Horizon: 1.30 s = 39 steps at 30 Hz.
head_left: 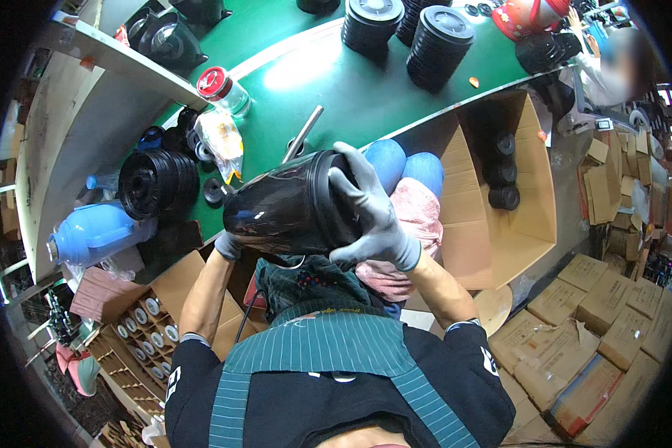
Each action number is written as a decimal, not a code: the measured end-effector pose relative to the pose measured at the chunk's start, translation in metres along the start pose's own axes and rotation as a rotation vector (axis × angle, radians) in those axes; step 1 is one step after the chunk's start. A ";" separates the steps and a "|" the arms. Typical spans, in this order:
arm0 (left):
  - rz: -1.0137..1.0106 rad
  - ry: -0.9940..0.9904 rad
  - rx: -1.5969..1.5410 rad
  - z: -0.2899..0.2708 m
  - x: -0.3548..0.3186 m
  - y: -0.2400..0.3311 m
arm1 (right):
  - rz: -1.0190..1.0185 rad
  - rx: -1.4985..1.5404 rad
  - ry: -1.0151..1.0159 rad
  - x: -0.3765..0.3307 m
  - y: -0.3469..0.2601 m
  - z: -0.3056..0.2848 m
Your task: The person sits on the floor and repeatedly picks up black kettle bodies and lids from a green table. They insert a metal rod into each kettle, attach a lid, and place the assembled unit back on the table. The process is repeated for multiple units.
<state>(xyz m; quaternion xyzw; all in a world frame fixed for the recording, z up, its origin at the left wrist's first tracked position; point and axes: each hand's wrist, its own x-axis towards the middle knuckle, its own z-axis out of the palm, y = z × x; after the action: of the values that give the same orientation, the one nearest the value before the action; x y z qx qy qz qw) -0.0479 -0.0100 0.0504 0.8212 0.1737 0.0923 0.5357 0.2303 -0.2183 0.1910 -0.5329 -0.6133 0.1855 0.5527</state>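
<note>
One black vessel (280, 205) — against right fingers (357, 160)

We're missing most of the left hand (229, 246), since the black container (276, 209) is covering its fingers. The right hand (377, 216) is blocking that container's right end, so we're not managing to tell if it's open or lidded. A metal rod (304, 133) is losing its lower end back there too. The green bench (299, 89) is running out of the top of the view, chopping a black stack (319, 5). Near the bench's near edge, an orange bit (474, 82) is looking too tiny to identify. Past its right end, a co-worker's head (626, 63) is coming out blurry.
</note>
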 end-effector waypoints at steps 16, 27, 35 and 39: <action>0.053 0.227 -0.066 -0.048 0.033 0.153 | 0.569 0.463 0.195 -0.049 -0.043 -0.016; 0.578 0.103 0.366 -0.038 0.047 0.200 | 0.970 0.800 0.183 -0.058 -0.034 -0.024; 0.387 0.116 0.214 -0.027 0.046 0.196 | 0.552 0.632 0.325 -0.049 -0.054 -0.023; 0.412 0.204 0.229 -0.017 0.045 0.190 | 0.321 -0.106 0.065 -0.051 -0.044 -0.047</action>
<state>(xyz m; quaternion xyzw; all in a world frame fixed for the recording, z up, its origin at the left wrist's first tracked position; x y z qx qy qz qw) 0.0239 -0.0480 0.2291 0.8809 0.0654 0.2617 0.3890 0.2425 -0.2949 0.2170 -0.6583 -0.5109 0.2215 0.5065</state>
